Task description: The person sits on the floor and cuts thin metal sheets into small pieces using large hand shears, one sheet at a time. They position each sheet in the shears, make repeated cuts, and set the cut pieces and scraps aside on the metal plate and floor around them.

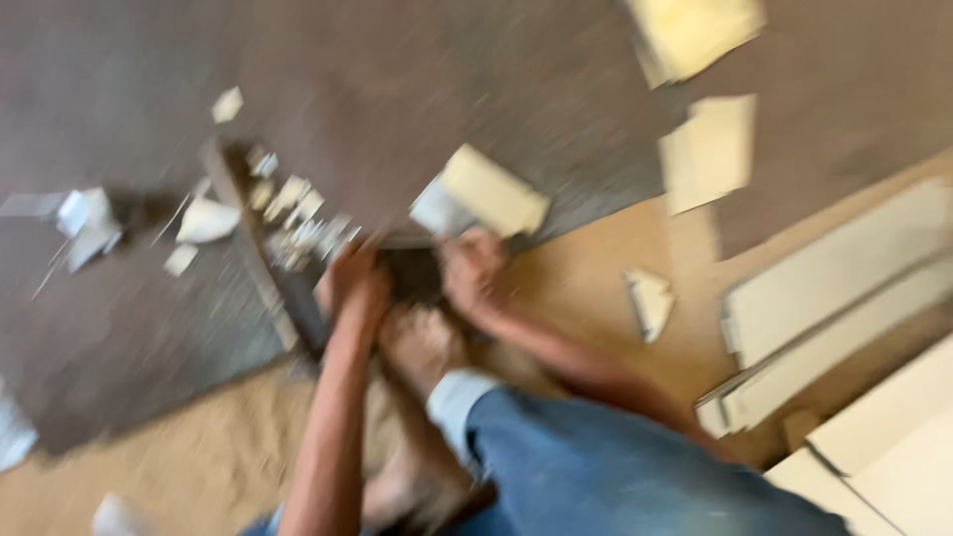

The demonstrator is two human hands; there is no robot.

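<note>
The view is heavily blurred. My left hand (354, 286) reaches down to the edge of the grey floor surface (397, 89), beside a heap of small pale tile fragments (298, 223); its grip is too smeared to read. My right hand (475, 273) is closed at the lower end of a cream tile piece (493, 192), which tilts up above it. A dark patch (412, 273) lies between the two hands. My bare foot (422, 347) and blue jeans leg (596, 467) are just below them.
Broken pale shards (89, 223) lie scattered at the left. Cream tile pieces (708, 151) lie at the upper right, and long pale boards (834, 288) are stacked at the right. Sandy bare floor (586, 288) runs under my legs. A narrow dark strip (263, 268) crosses by my left hand.
</note>
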